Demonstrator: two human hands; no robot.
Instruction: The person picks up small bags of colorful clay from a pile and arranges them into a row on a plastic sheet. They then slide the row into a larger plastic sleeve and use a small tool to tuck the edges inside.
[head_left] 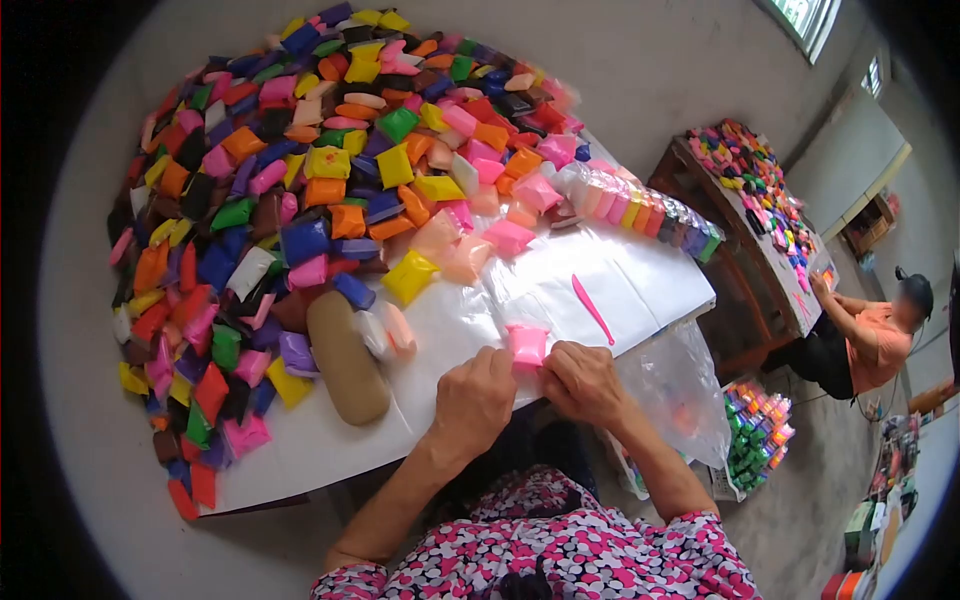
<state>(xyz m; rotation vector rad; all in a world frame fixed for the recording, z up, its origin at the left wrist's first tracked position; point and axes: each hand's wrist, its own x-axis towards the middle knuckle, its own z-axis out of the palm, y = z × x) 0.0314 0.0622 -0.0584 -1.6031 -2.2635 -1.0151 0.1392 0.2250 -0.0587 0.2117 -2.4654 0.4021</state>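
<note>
Between my two hands, near the front edge of the white-covered table (420, 410), is a small pink packet (527, 346). My left hand (476, 398) is closed on the packet's left side. On its right side my right hand (582, 382) pinches the other edge. A pink plastic knife (592, 309) lies on the white sheet (640, 280) just beyond my right hand. Left of my left hand rests a brown oval object (346, 358), with white and peach packets (398, 332) beside it. A yellow packet (409, 277) lies farther back.
A large heap of coloured packets (290, 240) covers the table's left and back. A clear pack of coloured packets (640, 208) lies at the back right. Clear bags (670, 385) hang by the right edge. Another person (875, 335) sits at a second table (730, 210).
</note>
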